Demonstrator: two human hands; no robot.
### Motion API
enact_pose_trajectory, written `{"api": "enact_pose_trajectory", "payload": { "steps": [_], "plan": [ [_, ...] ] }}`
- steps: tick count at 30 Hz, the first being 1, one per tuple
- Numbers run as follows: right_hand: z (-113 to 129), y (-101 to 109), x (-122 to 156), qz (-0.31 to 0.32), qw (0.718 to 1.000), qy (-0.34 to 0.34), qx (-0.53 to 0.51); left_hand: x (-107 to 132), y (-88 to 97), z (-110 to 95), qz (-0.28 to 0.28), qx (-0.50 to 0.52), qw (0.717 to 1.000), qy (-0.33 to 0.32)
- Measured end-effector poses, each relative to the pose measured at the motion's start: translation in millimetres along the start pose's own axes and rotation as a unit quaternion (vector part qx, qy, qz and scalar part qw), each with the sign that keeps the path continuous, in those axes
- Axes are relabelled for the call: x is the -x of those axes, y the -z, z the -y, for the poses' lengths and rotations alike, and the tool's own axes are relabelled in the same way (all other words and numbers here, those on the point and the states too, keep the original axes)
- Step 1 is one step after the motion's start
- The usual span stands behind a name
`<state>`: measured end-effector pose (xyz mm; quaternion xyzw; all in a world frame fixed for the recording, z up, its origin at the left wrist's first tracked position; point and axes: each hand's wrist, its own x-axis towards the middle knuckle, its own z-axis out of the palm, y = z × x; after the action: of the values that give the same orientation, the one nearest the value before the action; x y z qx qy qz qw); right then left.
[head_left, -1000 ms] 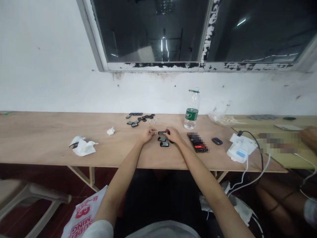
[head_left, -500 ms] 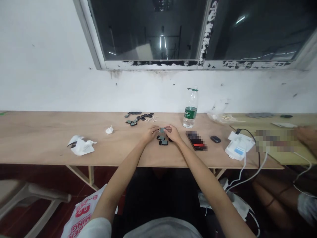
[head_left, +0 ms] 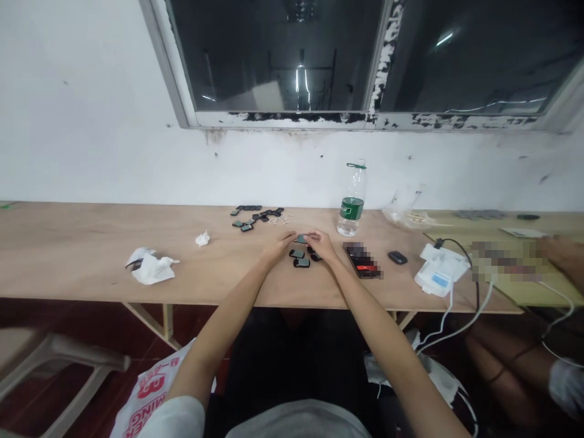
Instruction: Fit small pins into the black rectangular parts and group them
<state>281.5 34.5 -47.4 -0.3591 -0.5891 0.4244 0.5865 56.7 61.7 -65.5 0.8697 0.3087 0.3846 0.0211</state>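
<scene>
Between my two hands is a small flat piece (head_left: 301, 238), black with a grey-green face; its exact kind is too small to make out. My left hand (head_left: 279, 244) grips its left edge with the fingertips. My right hand (head_left: 320, 244) pinches it from the right, fingers over its face. Just below on the wood lie similar pieces, one black-edged piece (head_left: 297, 253) above another (head_left: 301, 263). A dark piece (head_left: 314, 255) shows partly under my right hand. Farther back sits a group of the same pieces (head_left: 247, 227), with tiny white bits (head_left: 279, 219) beside them.
A water bottle (head_left: 350, 210) stands behind a phone (head_left: 361, 260) to the right. Past them are a small black case (head_left: 398, 257) and a white device with cables (head_left: 440, 271). Crumpled tissues (head_left: 152, 269) lie at left. Another person's hand (head_left: 563, 252) is at far right.
The held piece now looks tilted, its face less visible. My right hand has shifted slightly, uncovering more of the dark piece below it. The view has moved a little.
</scene>
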Motion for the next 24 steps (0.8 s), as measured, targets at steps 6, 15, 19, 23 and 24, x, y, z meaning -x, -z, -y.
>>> {"api": "enact_pose_trajectory", "payload": {
  "steps": [6,15,19,23,24],
  "plan": [
    [3.8,0.0,-0.8,-0.004,1.0,-0.018,-0.016,0.4,-1.4,-5.3,-0.013,0.002,1.0,0.016],
    [4.3,-2.9,-0.7,-0.012,0.999,-0.031,-0.009,-3.0,1.2,-17.1,-0.011,0.03,0.998,0.045],
    [3.8,-2.6,-0.6,-0.006,0.999,-0.035,-0.002,-6.0,4.5,-19.7,-0.017,0.06,0.997,0.054],
    [-1.5,-2.7,-0.5,-0.006,0.997,-0.011,0.076,-7.6,7.7,-15.3,-0.064,0.092,0.985,0.129],
    [-3.5,-2.6,-0.5,-0.007,0.993,0.004,0.115,-7.6,9.2,-12.8,-0.079,0.098,0.979,0.158]
  ]
}}
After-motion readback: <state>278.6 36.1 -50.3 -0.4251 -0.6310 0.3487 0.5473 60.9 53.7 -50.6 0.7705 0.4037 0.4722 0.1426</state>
